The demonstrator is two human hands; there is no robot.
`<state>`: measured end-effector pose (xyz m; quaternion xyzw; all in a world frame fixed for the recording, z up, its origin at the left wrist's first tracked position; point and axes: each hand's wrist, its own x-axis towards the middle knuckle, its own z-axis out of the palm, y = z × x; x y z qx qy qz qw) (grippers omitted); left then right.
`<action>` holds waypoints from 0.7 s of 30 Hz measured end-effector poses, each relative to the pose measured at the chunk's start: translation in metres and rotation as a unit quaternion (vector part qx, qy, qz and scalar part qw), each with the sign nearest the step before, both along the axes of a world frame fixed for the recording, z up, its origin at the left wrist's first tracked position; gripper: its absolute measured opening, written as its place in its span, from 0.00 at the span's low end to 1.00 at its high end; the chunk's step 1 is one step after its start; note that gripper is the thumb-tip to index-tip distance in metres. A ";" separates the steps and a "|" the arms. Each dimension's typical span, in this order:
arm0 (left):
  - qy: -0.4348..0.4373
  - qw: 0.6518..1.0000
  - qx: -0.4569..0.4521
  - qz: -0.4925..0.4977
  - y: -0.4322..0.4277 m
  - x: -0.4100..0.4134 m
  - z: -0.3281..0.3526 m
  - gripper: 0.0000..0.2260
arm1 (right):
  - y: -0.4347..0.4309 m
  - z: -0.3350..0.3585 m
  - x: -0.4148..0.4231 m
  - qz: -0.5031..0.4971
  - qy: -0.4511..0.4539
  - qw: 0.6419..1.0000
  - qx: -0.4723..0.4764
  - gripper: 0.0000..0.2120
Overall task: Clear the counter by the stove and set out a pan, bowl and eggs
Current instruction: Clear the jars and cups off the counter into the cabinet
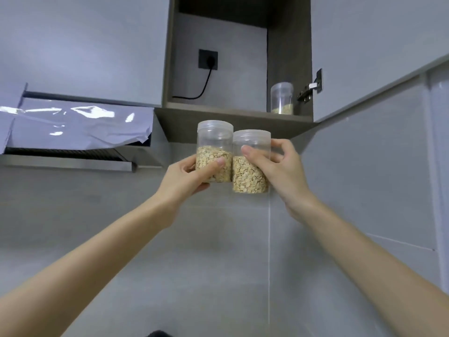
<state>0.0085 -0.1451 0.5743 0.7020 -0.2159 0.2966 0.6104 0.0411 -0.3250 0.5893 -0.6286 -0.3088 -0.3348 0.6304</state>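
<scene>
Clear plastic with a ribbed screw lid, a bit over half full of pale oat flakes: that is the left jar (213, 152). My left grip (187, 178) holds it from the side and below, thumb laid across the front over the oats, fingers curled behind. The right jar (251, 164) is the same kind, with the same see-through lid and about the same fill. My right grip (281, 171) holds it with the thumb on the front at the top of the oats and the fingers round the far side.

Both jars are upright, raised in front of the grey tiled wall (352, 181). They are side by side and touching or very nearly so, the left one a little higher. They sit just below the front edge of the open cabinet (218, 120).

On the cabinet floor, at the right, stands a third jar (281, 98), upright, with only a thin layer of oats. A black socket (208, 59) on the back panel has a cable (202, 90) running down and to the left. A metal hinge (309, 90) sits on the right side. To the left is a hood (73, 127) wrapped in shiny film.
</scene>
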 end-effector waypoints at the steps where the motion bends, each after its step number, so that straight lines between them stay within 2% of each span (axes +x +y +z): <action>1: -0.006 1.000 0.002 -0.001 0.000 0.002 0.011 0.16 | -0.001 0.011 0.003 -0.001 -0.009 1.000 0.003 0.29; 6: -0.049 0.999 0.008 0.018 -0.006 0.014 0.066 0.15 | 0.000 0.066 0.015 -0.011 -0.049 0.999 0.009 0.35; 10: -0.089 0.994 0.043 0.045 -0.008 0.024 0.105 0.18 | 0.003 0.105 0.025 -0.037 -0.064 0.997 0.017 0.40; 12: -0.100 0.992 0.055 0.063 -0.011 0.030 0.122 0.19 | 0.004 0.122 0.030 -0.036 -0.066 0.997 0.023 0.37; 14: -0.110 0.988 0.062 0.085 -0.014 0.036 0.137 0.15 | 0.003 0.136 0.039 -0.025 -0.057 0.997 0.037 0.32; 16: -0.120 0.985 0.062 0.104 -0.018 0.046 0.154 0.11 | 0.003 0.153 0.047 -0.016 -0.047 0.998 0.048 0.34; 19: -0.116 0.984 0.063 0.123 -0.025 0.059 0.176 0.14 | 0.003 0.172 0.053 -0.026 -0.036 0.997 0.057 0.37; 21: -0.114 0.982 0.073 0.134 -0.028 0.068 0.187 0.16 | 0.001 0.181 0.061 -0.038 -0.044 0.997 0.059 0.30</action>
